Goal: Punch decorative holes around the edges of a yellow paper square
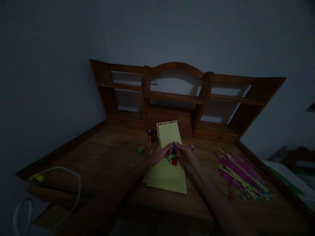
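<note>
Both my hands meet over a yellow sheet of paper (169, 129) with small cut-out shapes along its top and left edges. My left hand (165, 151) and my right hand (184, 151) have their fingers closed around a small purple craft punch (175, 147) at the sheet's lower part. Just below, a green punch (170, 157) and a red punch (174, 161) lie on more yellow sheets (164, 178). Fingers partly cover the purple punch, and the dim light blurs details.
Left of the paper are a green punch (141, 150), a red punch (153, 139) and a purple punch (150, 132), with tiny yellow scraps. Pink and yellow strips (238, 168) pile up at the right. A wooden shelf (172, 96) stands behind; a white cable (79, 186) hangs at left.
</note>
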`<state>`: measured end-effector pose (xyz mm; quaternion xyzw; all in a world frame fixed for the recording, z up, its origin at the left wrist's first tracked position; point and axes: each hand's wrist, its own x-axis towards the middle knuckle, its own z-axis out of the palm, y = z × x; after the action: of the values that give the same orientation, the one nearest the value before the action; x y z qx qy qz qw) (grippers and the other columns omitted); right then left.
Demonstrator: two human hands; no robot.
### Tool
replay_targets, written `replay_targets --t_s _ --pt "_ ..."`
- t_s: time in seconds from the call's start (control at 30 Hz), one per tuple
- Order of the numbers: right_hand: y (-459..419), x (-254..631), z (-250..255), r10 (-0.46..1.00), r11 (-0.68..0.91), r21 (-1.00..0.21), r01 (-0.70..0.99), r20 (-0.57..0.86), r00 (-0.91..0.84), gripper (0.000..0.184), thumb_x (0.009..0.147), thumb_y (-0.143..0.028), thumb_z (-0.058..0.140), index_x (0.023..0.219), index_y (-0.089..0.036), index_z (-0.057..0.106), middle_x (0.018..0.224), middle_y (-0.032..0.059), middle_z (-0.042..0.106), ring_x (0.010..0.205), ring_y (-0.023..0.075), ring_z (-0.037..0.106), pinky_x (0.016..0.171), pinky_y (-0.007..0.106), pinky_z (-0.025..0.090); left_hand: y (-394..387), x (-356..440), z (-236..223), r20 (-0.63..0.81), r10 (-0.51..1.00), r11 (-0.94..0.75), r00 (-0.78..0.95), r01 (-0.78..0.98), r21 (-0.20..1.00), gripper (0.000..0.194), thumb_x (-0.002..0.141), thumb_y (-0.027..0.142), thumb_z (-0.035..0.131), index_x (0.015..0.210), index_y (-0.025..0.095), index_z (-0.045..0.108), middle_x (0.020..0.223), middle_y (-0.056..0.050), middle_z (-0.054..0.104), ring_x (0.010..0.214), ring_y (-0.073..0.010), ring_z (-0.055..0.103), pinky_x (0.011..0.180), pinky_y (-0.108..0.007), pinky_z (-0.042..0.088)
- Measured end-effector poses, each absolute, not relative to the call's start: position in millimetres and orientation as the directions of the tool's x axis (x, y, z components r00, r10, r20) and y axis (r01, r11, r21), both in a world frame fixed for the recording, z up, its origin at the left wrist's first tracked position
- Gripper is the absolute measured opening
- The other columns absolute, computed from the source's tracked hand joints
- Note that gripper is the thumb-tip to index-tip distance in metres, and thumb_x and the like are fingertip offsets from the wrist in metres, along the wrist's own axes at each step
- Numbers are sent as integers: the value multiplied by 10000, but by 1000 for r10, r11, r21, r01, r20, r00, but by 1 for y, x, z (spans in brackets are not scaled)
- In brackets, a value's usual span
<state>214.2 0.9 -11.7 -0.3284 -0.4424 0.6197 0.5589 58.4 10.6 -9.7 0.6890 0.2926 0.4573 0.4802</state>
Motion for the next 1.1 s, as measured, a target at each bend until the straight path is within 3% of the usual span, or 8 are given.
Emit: replay_targets --t_s 0.57,1.1 --pt "0 219 -9 986 -18 -886 -463 62 -156 239 743 -388 750 678 -175 662 572 -8 568 468 93 415 437 247 291 15 56 -13 352 840 -368 412 -43 929 497 927 499 400 571 165 490 506 7 461 468 -104 424 521 -257 361" --pt "0 220 -13 989 18 -902 -432 80 -127 262 764 -388 731 635 -179 643 559 5 572 456 93 431 433 253 337 15 55 -12 319 848 -332 423 -45 942 498 919 485 422 545 166 501 489 -4 483 467 -106 442 522 -257 364"
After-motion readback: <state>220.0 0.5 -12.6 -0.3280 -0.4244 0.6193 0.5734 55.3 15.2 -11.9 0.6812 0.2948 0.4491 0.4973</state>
